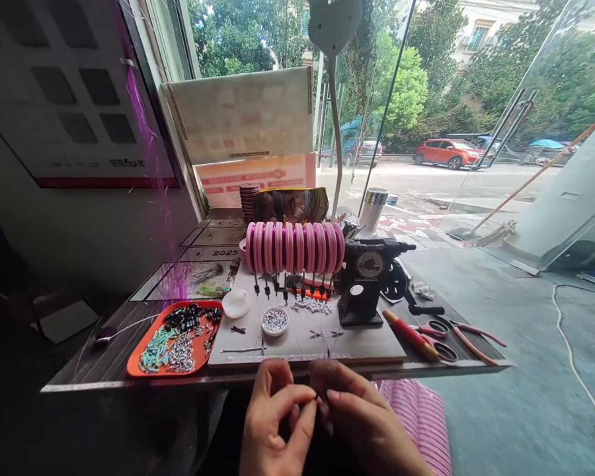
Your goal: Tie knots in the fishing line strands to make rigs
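My left hand (272,423) and my right hand (361,423) meet just below the front edge of the table, fingertips pinched together on a tiny dark piece (318,399) too small to name. A thin line runs up from the pinch toward the grey work board (367,344). On the board stand a row of pink spools (295,246) with small weights hanging under them, a little white bowl of beads (274,321) and a black hand-crank winder (364,281).
An orange tray (146,360) of small tackle parts lies at the left. Red-handled scissors and pliers (441,338) lie at the right beside a red tool. A metal cup (373,210) and a gooseneck lamp stand behind. Glass walls show a street beyond.
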Tool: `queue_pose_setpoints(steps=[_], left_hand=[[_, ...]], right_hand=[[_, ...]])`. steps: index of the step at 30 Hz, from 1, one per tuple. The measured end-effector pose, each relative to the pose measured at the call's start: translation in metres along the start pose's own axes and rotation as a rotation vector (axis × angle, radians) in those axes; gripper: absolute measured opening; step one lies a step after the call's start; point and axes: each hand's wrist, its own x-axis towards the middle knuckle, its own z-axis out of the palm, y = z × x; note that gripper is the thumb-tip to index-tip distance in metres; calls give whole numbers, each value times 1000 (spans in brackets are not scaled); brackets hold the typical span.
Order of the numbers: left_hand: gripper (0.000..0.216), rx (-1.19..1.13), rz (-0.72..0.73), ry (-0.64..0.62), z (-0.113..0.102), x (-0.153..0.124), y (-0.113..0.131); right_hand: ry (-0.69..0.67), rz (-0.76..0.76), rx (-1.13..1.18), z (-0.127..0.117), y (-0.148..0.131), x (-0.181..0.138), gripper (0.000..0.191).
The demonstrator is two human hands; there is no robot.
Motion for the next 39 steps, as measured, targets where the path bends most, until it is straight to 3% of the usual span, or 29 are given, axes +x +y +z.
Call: queue_pose_setpoints(steps=[2, 4, 6, 10, 13, 16, 19, 22, 24, 27, 30, 33, 36, 38, 39], left_hand=[[9, 47, 102, 63, 3, -1, 0], [8, 11, 83, 110, 4, 0, -2], [9, -139, -69, 128, 5, 1, -8], [18, -601, -599, 52, 6, 1, -20], [18, -647, -732, -97, 4, 1, -24], [17, -370, -488, -154, 0, 2, -19], [15, -33, -149, -87, -1, 1, -9], [12, 126, -3, -58, 2, -2, -2], [13, 155, 44, -53, 2, -3, -1], [13, 141, 32, -99, 0, -1, -2], [21, -4, -68, -190, -7, 7, -4], [23, -185, -275, -279, -15, 17, -6], [15, -310, -480, -318, -20, 24, -10], [13, -298, -470, -311, -20, 24, -12], [15, -226, -394, -290, -18, 22, -13]], right_hand=[[-26, 42, 141, 6, -1, 8, 25], [-44, 39, 193, 13, -3, 15, 20], [-43, 10, 207, 18, -4, 19, 18], [-41, -33, 159, 15, 0, 21, 17], [-54, -71, -29, 0, 9, 15, 30], [-41, -263, -497, -20, 17, 1, 37], [65, -621, -1128, -33, 20, -16, 22], [116, -941, -1625, -29, 10, -28, 17], [-18, -1102, -1811, -16, -6, -28, 19], [-326, -1250, -1859, 10, -37, -13, 29], [-596, -1086, -1780, 28, -61, 13, 29], [-714, -884, -1606, 32, -66, 37, 22], [-662, -852, -1441, 28, -57, 49, 24], [-566, -822, -1417, 26, -50, 49, 25], [-520, -796, -1412, 26, -47, 48, 25]])
